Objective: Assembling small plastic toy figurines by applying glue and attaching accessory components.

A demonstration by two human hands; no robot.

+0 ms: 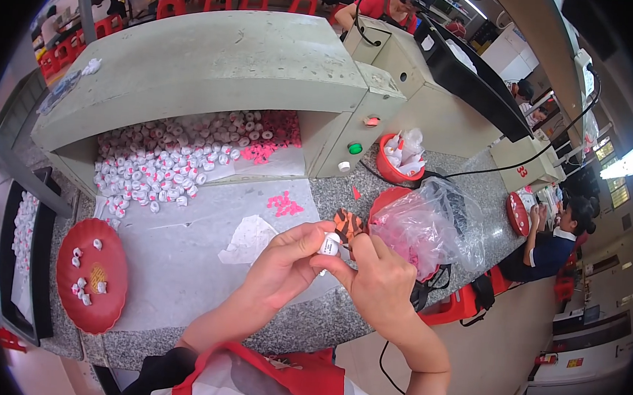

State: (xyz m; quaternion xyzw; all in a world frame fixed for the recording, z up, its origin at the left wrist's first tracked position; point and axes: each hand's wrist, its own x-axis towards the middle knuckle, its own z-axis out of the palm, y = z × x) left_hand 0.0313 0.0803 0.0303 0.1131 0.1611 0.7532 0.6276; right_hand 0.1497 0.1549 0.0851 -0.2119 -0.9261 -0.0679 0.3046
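Left hand (276, 264) and right hand (383, 279) grip a white knob (330, 244) mid-frame, seemingly unfinished; the upper-left pile (158, 173) looks done, pink bits (284, 204) unused.

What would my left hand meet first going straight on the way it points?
Past the white piece it holds, the left hand would probably meet the orange-and-black piece first; the right hand is close by, and depth is unclear.
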